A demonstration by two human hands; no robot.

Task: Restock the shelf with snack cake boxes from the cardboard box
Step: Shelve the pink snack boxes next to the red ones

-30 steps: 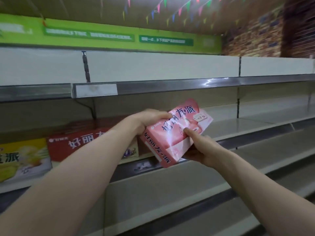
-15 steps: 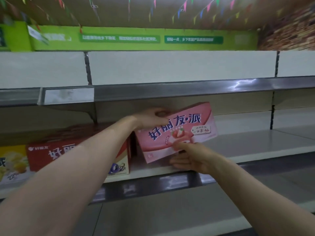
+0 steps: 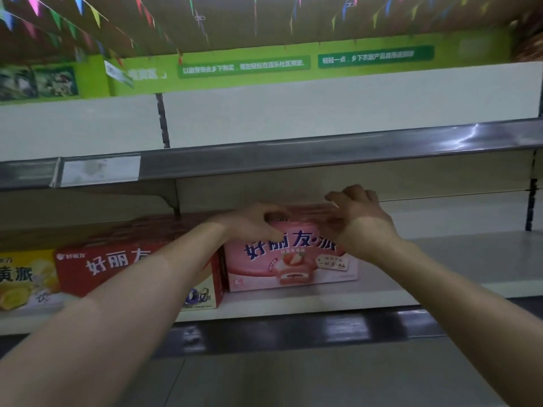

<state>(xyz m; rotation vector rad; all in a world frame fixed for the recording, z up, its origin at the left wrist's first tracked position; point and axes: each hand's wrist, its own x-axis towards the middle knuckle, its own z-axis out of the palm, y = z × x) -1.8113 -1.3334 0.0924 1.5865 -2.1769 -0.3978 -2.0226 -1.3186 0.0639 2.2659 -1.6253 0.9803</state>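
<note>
Pink box (image 3: 291, 259): sitting upright on shelf (image 3: 440, 259), just right of red box (image 3: 129, 271).
Left hand (image 3: 252, 223): gripping its top-left corner.
Right hand (image 3: 357, 214): fingers curling over top-right.
Tip: pushing back squarely, label facing out.

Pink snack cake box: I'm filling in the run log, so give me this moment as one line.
pink box: upright on shelf, right of red box | left hand: grips top-left edge | right hand: on top-right corner
</note>
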